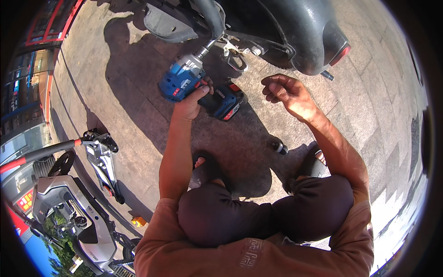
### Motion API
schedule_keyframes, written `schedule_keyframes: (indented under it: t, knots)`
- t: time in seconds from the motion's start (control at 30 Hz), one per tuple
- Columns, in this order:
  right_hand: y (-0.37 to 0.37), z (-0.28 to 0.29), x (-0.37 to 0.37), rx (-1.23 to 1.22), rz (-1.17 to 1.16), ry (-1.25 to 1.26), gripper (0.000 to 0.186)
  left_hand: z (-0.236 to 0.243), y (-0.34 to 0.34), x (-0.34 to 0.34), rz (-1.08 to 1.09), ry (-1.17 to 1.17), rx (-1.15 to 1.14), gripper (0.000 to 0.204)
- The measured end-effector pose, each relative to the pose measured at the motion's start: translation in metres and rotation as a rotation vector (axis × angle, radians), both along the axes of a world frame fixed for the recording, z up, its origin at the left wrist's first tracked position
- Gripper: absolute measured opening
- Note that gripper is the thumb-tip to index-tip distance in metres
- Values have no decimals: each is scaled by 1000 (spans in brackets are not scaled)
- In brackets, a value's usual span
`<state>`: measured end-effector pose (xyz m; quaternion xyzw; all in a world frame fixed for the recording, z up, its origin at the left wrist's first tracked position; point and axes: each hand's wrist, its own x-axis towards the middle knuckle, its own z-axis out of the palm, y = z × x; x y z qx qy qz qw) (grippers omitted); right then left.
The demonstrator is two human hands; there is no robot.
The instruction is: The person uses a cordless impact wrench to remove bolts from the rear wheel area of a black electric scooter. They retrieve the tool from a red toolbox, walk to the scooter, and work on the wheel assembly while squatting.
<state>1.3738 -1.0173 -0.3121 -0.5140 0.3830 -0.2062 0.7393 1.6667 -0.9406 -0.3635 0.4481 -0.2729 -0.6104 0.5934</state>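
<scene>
My left hand (pixel 190 104) grips a blue cordless impact wrench (pixel 182 78) by its black handle. A black and red battery pack (pixel 230 102) sits at the handle's end. The wrench's silver socket (pixel 201 52) points up toward a thick black tube (pixel 213 21) on a dark scooter (pixel 295 32); whether it sits on a fastener I cannot tell. To the right, below the scooter's rear, hangs my right hand (pixel 288 94), apart from everything. Its fingers curl in toward the thumb, and what they hold, if anything, is hidden.
A small dark cylindrical piece (pixel 279 147) lies on the paving between my feet. On the left stand a floor jack (pixel 102 161) with a red and black handle (pixel 50 151) and a grey scooter (pixel 87 217). A small orange object (pixel 138 221) lies near that scooter.
</scene>
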Motion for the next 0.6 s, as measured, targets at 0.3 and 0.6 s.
schedule_keyframes:
  t: [0.3,0.6]
  knots:
    - [-2,10,-2,-34,-181,29,37,-8,10,-2,4,244,26,30]
    - [5,7,6,-23,-68,-102,39,-18,74,2,169,237,167,41]
